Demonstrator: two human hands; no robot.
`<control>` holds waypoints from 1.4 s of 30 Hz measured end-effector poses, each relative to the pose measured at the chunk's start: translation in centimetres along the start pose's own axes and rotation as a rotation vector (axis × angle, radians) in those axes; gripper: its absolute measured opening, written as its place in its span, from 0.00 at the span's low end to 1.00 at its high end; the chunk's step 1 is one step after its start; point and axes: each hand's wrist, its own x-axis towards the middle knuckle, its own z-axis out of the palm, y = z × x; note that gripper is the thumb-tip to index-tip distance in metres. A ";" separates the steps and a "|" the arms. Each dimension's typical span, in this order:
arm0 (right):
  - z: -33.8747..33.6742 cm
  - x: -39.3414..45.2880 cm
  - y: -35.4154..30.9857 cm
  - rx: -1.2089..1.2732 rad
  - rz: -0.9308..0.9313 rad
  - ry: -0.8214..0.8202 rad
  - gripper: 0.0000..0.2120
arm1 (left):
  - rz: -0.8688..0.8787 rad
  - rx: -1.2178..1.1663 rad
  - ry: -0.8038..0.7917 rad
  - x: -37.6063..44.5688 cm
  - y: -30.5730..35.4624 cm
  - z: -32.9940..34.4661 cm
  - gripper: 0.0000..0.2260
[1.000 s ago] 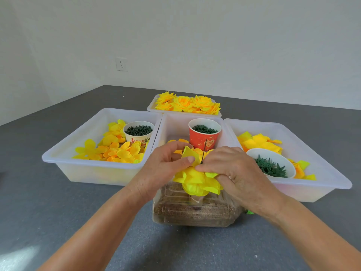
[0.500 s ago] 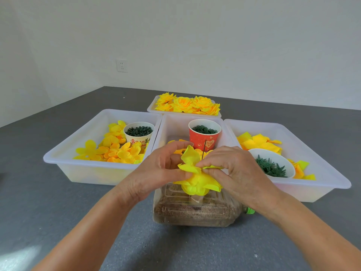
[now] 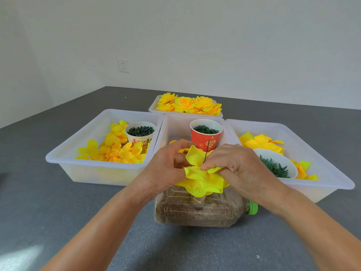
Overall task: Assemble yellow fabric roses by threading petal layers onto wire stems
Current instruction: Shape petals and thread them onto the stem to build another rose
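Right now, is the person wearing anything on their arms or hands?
No. Both forearms are bare as far as the view shows, with no sleeves. The left hand and right hand have no gloves, rings, watch or bracelet that I can see.

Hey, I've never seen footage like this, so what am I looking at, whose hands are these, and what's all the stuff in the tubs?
No machine here: a head-worn camera looks down at a person's own hands. The left hand and right hand pinch yellow petal layers threaded on a thin wire stem, above a plastic bottle lying on the grey table. White tubs hold loose petals, and the far tray holds finished roses. A red cup, a white cup and a bowl hold small green parts.
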 end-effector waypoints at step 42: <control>-0.7 -0.7 0.4 -0.197 -0.080 -0.059 0.18 | 0.057 0.176 -0.007 -0.5 0.5 -0.9 0.16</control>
